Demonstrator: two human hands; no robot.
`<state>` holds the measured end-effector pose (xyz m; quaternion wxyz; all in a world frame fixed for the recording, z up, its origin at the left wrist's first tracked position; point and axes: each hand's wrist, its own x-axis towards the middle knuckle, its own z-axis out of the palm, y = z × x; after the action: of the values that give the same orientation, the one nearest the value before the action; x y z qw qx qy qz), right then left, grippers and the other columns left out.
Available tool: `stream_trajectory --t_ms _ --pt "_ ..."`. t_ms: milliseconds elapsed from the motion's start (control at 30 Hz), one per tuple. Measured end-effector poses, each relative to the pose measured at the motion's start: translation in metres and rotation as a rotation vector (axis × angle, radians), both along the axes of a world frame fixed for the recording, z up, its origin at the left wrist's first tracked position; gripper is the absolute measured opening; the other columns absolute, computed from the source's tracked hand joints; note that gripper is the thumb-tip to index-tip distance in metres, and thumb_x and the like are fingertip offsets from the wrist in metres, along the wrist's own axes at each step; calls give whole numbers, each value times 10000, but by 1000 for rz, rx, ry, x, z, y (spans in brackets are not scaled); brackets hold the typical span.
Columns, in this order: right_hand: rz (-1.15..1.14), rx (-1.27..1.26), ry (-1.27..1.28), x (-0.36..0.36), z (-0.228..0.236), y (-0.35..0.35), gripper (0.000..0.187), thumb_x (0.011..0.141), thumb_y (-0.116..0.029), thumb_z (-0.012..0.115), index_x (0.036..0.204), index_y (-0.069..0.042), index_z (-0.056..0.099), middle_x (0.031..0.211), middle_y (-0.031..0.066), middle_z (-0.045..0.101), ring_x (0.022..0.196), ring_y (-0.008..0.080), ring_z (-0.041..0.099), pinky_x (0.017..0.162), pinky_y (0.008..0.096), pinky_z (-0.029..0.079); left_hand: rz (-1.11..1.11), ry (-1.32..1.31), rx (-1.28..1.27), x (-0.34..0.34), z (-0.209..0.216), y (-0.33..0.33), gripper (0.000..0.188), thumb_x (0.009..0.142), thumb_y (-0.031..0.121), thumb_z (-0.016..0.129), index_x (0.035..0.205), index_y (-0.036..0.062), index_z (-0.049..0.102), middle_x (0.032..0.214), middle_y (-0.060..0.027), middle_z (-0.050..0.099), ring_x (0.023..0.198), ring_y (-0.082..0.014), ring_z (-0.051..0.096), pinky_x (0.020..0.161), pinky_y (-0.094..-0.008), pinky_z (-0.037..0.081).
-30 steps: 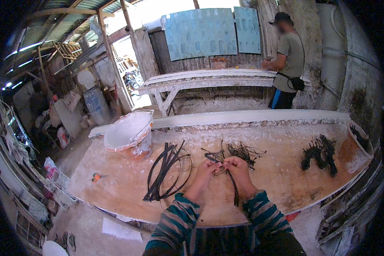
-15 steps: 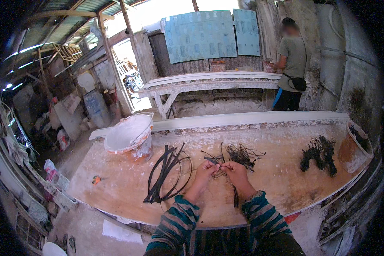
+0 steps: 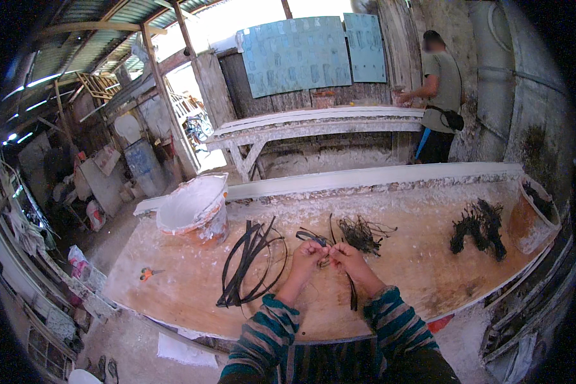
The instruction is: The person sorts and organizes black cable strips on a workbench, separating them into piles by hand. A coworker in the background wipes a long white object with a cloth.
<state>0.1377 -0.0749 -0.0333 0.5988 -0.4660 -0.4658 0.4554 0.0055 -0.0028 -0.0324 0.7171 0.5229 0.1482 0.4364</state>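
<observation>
Over the middle of the wooden board, my left hand (image 3: 308,256) and my right hand (image 3: 349,261) meet with fingertips pinched together. Between them is a thin black strip, its middle hidden by my fingers. A curled black strip end (image 3: 304,235) sticks out past my left fingers. Beside my right hand another length of black strip (image 3: 353,294) lies toward me. A loose coil of long black strips (image 3: 240,272) rests left of my left hand. Just beyond my right hand sits a heap of thin, knotted black strips (image 3: 363,232).
A white-crusted bucket (image 3: 195,211) stands at the board's far left, with orange-handled scissors (image 3: 148,274) nearer me. Dark knotted bundles (image 3: 477,230) lie at the right beside a tipped orange container (image 3: 532,221). Behind, a person (image 3: 440,89) stands at a long white-coated bench (image 3: 313,121).
My hands remain pinched together, with slight finger movement. The strip end by my left hand now curls more. The person behind has shifted their arm.
</observation>
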Motion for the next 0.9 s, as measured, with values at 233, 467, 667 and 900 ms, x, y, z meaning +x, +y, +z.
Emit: stream_trajectory --t_ms 233,467,667,900 --pt "-2 -72 216 0 17 -13 135 867 -194 515 830 -66 535 715 -3 525 631 83 501 575 201 409 -1 3 -13 -1 4 -3 114 774 -5 596 755 71 513 775 -47 615 676 -91 563 552 -204 442" --pt "-106 8 160 2 8 -5 70 833 -102 557 819 -37 535 712 20 550 625 87 505 587 200 410 -76 69 -13 -2 9 -5 105 786 32 604 770 75 510 732 -28 598 660 -91 579 561 -197 473" --pt "-154 8 77 2 15 -8 77 815 -76 578 833 -10 541 750 51 580 654 101 541 623 219 440 -84 120 -9 -3 16 -9 96 794 42 599 792 69 508 738 -27 597 666 -103 593 582 -198 497" --pt "108 38 402 -3 37 -27 175 828 -55 549 984 22 554 874 85 605 774 146 594 748 264 490 -91 92 -102 -9 22 -12 80 808 48 582 826 62 506 792 -41 603 696 -106 594 607 -199 493"
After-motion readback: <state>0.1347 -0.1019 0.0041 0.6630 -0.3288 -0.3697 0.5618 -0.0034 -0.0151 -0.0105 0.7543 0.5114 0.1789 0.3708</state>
